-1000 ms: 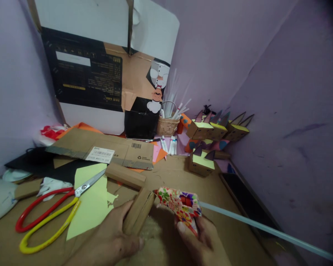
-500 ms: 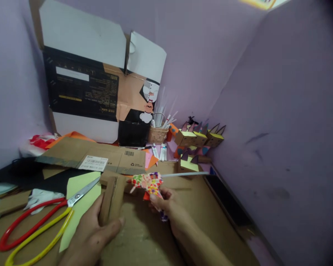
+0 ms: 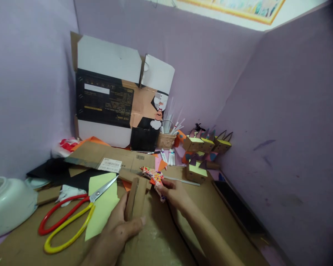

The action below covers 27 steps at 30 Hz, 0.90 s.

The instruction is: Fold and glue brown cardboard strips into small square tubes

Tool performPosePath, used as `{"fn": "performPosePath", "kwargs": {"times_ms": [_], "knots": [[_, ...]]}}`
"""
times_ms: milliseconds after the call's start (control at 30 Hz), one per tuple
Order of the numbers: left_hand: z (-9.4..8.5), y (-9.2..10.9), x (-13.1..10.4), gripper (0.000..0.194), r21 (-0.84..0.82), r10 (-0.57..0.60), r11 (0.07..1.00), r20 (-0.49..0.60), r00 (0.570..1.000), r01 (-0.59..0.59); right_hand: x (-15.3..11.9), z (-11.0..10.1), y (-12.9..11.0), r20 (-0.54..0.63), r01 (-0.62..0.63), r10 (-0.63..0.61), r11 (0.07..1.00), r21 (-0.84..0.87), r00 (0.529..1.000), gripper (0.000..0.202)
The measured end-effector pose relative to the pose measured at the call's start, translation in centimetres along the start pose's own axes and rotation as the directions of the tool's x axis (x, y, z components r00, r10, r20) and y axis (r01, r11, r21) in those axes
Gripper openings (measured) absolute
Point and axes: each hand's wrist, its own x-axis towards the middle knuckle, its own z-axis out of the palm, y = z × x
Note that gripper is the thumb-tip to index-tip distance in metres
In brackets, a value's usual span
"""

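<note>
My left hand (image 3: 118, 229) grips a narrow folded piece of brown cardboard (image 3: 140, 197), with the thumb along its near right side and the fingers on its left. In my right hand (image 3: 176, 194) is a hot glue gun (image 3: 153, 177) covered in a colourful floral pattern. Its tip points left and sits close to the far end of the cardboard; whether they touch I cannot tell. A long whitish glue stick (image 3: 183, 180) extends from the gun's back end. A dark cord (image 3: 180, 232) runs down from the gun beside my right forearm.
Large scissors (image 3: 69, 214) with red and yellow handles lie on light green paper (image 3: 102, 207) at left, near a pale bowl (image 3: 11, 207). An opened printed carton (image 3: 105, 99) leans on the wall. Small cardboard boxes with ears (image 3: 197, 170) stand behind, right of a basket (image 3: 166, 141).
The camera view has shifted, bringing the bowl into sight at left. The glue gun's tip has moved a little farther away, toward the cardboard's far end. Both hands keep their holds.
</note>
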Motion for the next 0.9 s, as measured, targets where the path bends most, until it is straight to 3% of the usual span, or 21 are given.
{"fn": "performPosePath", "kwargs": {"times_ms": [67, 133, 200, 267, 367, 433, 533, 733, 800, 900], "knots": [[0.1, -0.2, -0.2, 0.077, -0.035, -0.023, 0.999, 0.065, 0.998, 0.026, -0.9, -1.1, -0.7, -0.076, 0.063, -0.064, 0.998, -0.021, 0.995, 0.023], [0.0, -0.3, -0.3, 0.077, -0.005, -0.071, 0.997, 0.161, 0.984, 0.073, -2.4, -2.0, -1.3, -0.073, 0.135, -0.133, 0.991, 0.011, 0.988, 0.037], [-0.1, -0.3, -0.2, 0.073, 0.115, -0.135, 0.987, 0.257, 0.957, 0.109, -4.2, -2.5, -1.6, 0.154, 0.090, -0.116, 0.982, 0.165, 0.981, 0.051], [-0.1, -0.2, -0.1, 0.068, 0.270, -0.160, 0.960, 0.330, 0.930, 0.070, -5.8, -3.0, -1.4, 0.384, -0.055, -0.059, 0.958, 0.281, 0.922, 0.065], [0.2, -0.2, 0.1, 0.063, 0.431, -0.178, 0.902, 0.391, 0.903, -0.008, -7.1, -3.7, -0.2, 0.544, -0.180, -0.018, 0.934, 0.308, 0.839, 0.066], [0.4, -0.3, 0.0, 0.058, 0.528, -0.201, 0.849, 0.329, 0.922, -0.003, -7.4, -4.1, 0.7, 0.551, -0.203, 0.001, 0.930, 0.306, 0.835, 0.056], [0.4, -0.4, -0.2, 0.052, 0.641, -0.123, 0.767, 0.199, 0.972, -0.034, -7.6, -4.4, 1.8, 0.489, -0.209, 0.028, 0.924, 0.320, 0.872, 0.049], [0.5, -0.4, -0.2, 0.040, 0.858, -0.024, 0.512, 0.050, 0.998, -0.031, -8.1, -3.8, 2.7, 0.386, -0.172, 0.029, 0.925, 0.339, 0.922, 0.045], [0.5, -0.6, -0.1, 0.040, 0.893, -0.002, 0.448, 0.055, 0.998, -0.049, -8.1, -3.7, 2.9, 0.365, -0.179, 0.049, 0.926, 0.333, 0.930, 0.046], [0.4, -1.2, -0.1, 0.033, 0.896, 0.055, 0.409, 0.167, 0.984, -0.175, -8.0, -3.6, 3.1, 0.331, -0.200, 0.093, 0.930, 0.308, 0.939, 0.045]]}}
